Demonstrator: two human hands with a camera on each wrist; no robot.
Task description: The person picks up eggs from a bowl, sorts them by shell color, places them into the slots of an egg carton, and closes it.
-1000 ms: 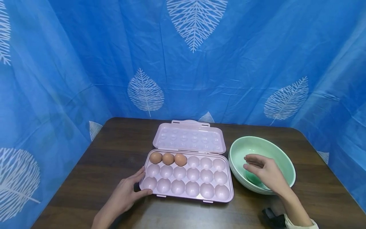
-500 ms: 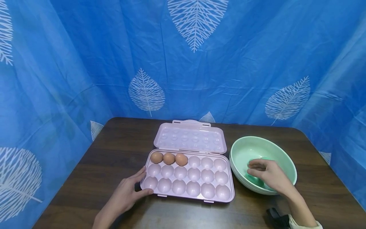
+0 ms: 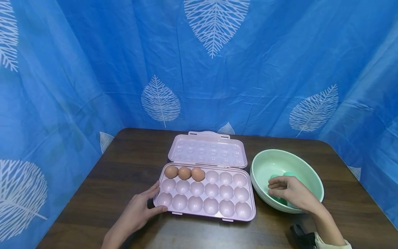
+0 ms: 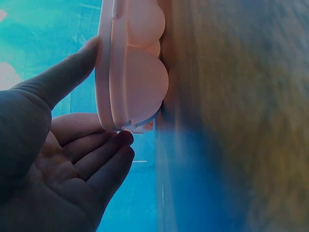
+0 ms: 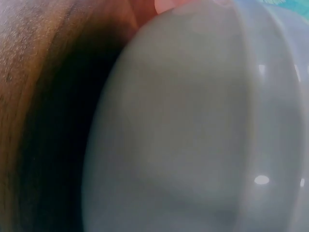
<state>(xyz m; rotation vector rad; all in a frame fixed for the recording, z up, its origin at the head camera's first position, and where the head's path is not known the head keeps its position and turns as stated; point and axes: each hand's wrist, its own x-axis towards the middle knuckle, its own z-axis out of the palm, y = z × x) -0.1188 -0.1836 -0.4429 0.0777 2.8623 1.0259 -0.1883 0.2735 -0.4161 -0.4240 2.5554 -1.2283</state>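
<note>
Egg box [image 3: 211, 190] open on the desk [image 3: 140, 148], lid [image 3: 207, 152] tipped back along its far side. Three brown eggs [image 3: 185, 173] in the box's back row, left end. Left hand [image 3: 134, 211] at the box's near left corner: thumb [image 4: 67, 76] on the front edge, fingers [image 4: 113, 173] along the left side, spread well apart from it. Just right of the box, a green bowl [image 3: 273, 159]; right hand [image 3: 295, 193] in it over rounded green things [image 3: 290, 174], fingers bent, cannot tell whether they pinch anything. Blue cloth [image 3: 267, 52] with white leaf print behind the box.

L grip [image 3: 136, 210] touches egg tray [image 3: 211, 190] w/ 3 eggs [image 3: 184, 173], R grip [image 3: 291, 191] over green bowl [image 3: 275, 161].
</note>
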